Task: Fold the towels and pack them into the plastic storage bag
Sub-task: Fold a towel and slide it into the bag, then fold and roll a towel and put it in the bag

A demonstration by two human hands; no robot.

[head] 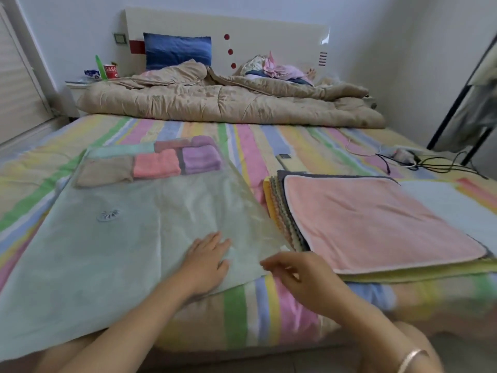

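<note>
The left arm reaches forward from the lower left, its forearm lying over the near part of the plastic storage bag [121,238]. The left hand [207,262] lies palm down on the bag near its near right corner, with the fingers [215,242] straight, released and a little spread, pressing on the plastic without grasping it.

The right arm comes in from the lower right with a bracelet [411,358] on the wrist. The right hand [304,278] is raised just above the striped bed [269,146], its fingers loosely curled and their tips right at the bag's near right corner. The hand is blurred, so I cannot tell whether it pinches the plastic edge or only hovers beside it.

The bag lies flat on the left side of the bed, translucent, with a round valve [108,215] on its top face. At its far end sit folded towels side by side: a beige towel [105,172], a pink towel [156,164] and a purple towel [200,158], with more behind them.

Just right of the bag, a stack of unfolded towels [376,219] lies flat on the bed, a pink one on top. A rumpled beige quilt [215,100] lies across the head of the bed, in front of a blue pillow [177,49]
</note>
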